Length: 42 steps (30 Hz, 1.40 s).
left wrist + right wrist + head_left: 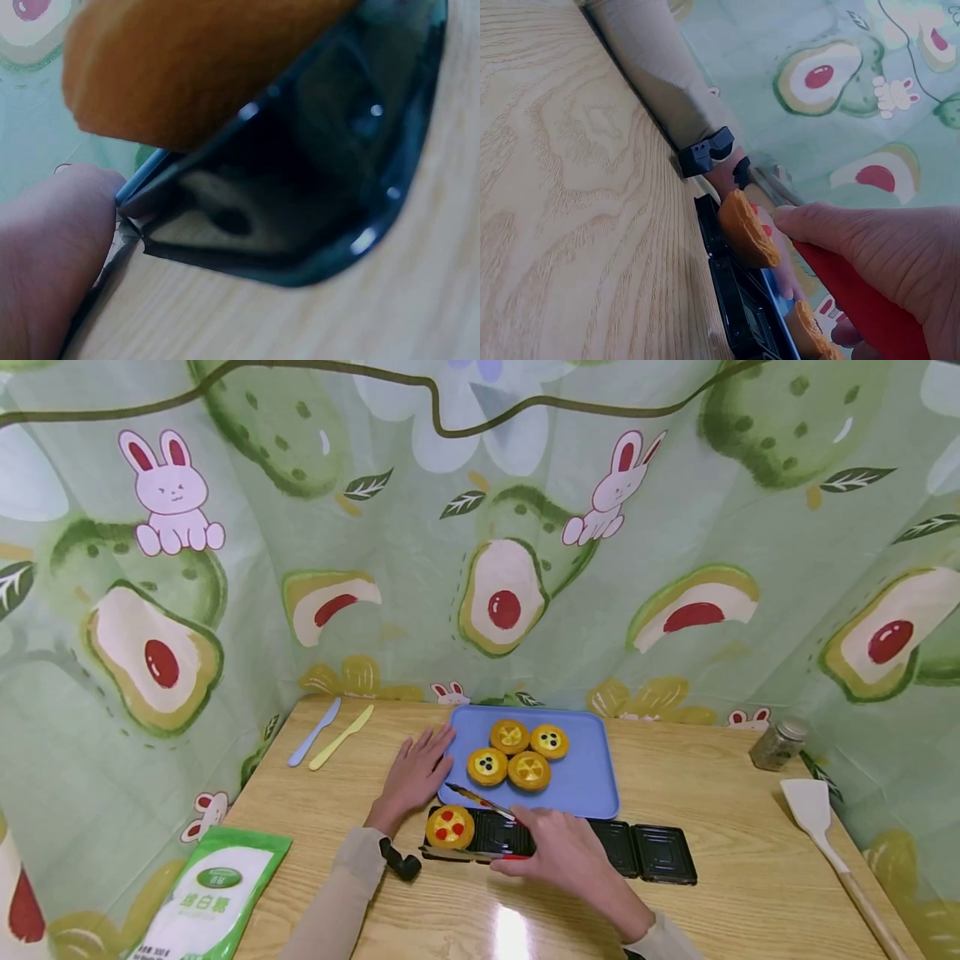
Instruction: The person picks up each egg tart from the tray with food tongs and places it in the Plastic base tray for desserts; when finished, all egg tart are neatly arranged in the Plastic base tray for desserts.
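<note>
My right hand point(566, 853) holds red-handled tongs point(487, 857), whose metal arms are spread apart. Between those arms, in the head view, is a tart point(450, 828) with red fruit pieces on top. It sits in the leftmost compartment of a black plastic tray point(665, 853). The right wrist view shows the red handle point(859, 296) in the hand's grip. My left hand point(417, 770) lies with fingers extended at the left edge of a blue tray point(581, 768). Several tarts point(529, 772) with yellow or dark blue toppings are grouped on that blue tray.
A blue knife point(315, 732) and a yellow knife point(342, 737) lie at the back left. A green-and-white bag point(213, 893) is at the front left. On the right are a spice jar point(780, 743) and a white spatula point(813, 814). Printed cloth point(420, 610) hangs behind the table.
</note>
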Available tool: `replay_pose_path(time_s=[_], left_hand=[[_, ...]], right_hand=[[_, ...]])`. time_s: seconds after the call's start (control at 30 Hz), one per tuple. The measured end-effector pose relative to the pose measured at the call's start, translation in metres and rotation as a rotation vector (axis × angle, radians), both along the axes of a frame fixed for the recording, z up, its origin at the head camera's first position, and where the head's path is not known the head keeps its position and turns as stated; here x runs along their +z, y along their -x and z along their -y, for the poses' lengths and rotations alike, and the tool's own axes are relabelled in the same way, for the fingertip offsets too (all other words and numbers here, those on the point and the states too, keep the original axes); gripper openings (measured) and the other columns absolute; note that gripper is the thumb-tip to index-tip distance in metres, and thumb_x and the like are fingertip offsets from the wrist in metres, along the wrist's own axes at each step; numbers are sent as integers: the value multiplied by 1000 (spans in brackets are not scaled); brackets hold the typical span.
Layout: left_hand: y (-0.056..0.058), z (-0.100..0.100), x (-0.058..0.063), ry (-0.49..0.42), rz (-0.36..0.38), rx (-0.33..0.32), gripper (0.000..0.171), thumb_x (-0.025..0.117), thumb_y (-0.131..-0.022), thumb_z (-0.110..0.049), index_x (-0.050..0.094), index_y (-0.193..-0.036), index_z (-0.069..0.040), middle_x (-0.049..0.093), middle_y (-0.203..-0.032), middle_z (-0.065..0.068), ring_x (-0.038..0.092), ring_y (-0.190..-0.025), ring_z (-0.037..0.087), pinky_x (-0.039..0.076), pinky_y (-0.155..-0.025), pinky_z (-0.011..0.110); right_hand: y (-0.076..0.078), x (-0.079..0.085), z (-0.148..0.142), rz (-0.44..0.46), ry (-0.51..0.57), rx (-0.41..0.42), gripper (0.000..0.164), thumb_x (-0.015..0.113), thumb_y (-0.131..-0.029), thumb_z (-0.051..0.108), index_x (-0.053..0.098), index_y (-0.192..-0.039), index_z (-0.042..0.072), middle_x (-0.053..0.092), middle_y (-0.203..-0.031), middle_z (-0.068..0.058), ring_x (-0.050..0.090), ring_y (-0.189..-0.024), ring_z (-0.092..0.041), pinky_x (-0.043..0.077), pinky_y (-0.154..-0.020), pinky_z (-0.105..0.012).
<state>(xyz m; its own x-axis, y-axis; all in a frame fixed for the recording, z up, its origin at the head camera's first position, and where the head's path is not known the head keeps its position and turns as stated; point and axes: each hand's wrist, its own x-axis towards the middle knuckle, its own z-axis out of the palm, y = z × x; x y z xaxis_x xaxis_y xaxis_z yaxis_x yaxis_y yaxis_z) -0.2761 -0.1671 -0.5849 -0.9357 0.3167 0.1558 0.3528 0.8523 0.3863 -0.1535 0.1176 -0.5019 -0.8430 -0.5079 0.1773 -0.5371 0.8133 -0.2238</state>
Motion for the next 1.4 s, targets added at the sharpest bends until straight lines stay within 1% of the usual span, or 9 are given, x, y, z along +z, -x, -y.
replay_pose_path(time_s=[0.17, 0.3, 0.47, 0.53, 0.77, 0.87, 1.07, 1.3, 1.4], left_hand=[[0, 1, -1, -14, -5, -3, 60, 37, -112, -43, 29, -167, -21, 25, -172, -2, 19, -160, 32, 10, -126, 61], [3, 2, -6, -20, -29, -6, 60, 35, -113, -45, 30, -167, -20, 26, -172, -2, 20, -160, 32, 10, -126, 61], [0, 1, -5, -28, -24, -5, 59, 36, -113, -44, 30, -167, -21, 25, -172, -2, 19, -160, 32, 9, -126, 61], [-1, 0, -4, -32, -18, -3, 59, 37, -112, -44, 31, -167, -21, 26, -172, -1, 20, -160, 33, 10, -126, 61], [3, 0, -7, -43, -35, 0, 60, 36, -112, -45, 31, -167, -21, 28, -172, 1, 21, -159, 35, 10, -125, 62], [3, 0, -9, -41, -41, -5, 60, 35, -112, -45, 31, -167, -20, 28, -172, 1, 21, -159, 35, 11, -125, 62], [4, 0, -11, -26, -29, -1, 61, 34, -112, -47, 30, -167, -21, 27, -172, -1, 20, -160, 34, 10, -126, 62], [6, 2, -14, -25, -36, -4, 61, 34, -112, -47, 30, -167, -22, 26, -172, -3, 20, -160, 33, 11, -125, 62], [6, 2, -15, -23, -33, -1, 61, 33, -112, -49, 28, -167, -23, 24, -173, -5, 19, -160, 31, 11, -126, 61]], right_hand=[[0, 4, -1, -12, 22, -33, 77, 78, -74, 77, 72, -123, 19, 47, -61, 10, 43, -51, -5, 34, -44, -25], [2, 10, -5, -8, 53, -62, 78, 79, -73, 76, 73, -124, 17, 47, -60, 11, 45, -52, -6, 32, -43, -25], [3, 13, -13, -21, 89, -84, 74, 82, -73, 72, 74, -122, 16, 39, -58, 11, 35, -47, -6, 25, -41, -25], [4, 15, -17, -36, 98, -96, 70, 83, -73, 71, 74, -117, 16, 39, -59, 12, 34, -46, -5, 25, -42, -24], [8, 21, -38, -66, 120, -174, 60, 82, -76, 70, 68, -104, 18, 45, -66, 12, 34, -49, -6, 25, -43, -24], [10, 21, -46, -82, 142, -190, 57, 83, -78, 66, 65, -100, 17, 55, -73, 7, 36, -50, -6, 27, -41, -23], [18, 18, -57, -158, 161, -197, 64, 82, -81, 62, 67, -113, 10, 69, -91, -2, 39, -51, -5, 30, -40, -23], [25, 14, -68, -157, 152, -191, 56, 79, -84, 63, 60, -102, 14, 66, -80, -1, 37, -47, -7, 28, -39, -26], [29, 13, -72, -140, 150, -194, 58, 78, -84, 65, 63, -107, 14, 63, -78, 0, 38, -48, -8, 30, -39, -26]])
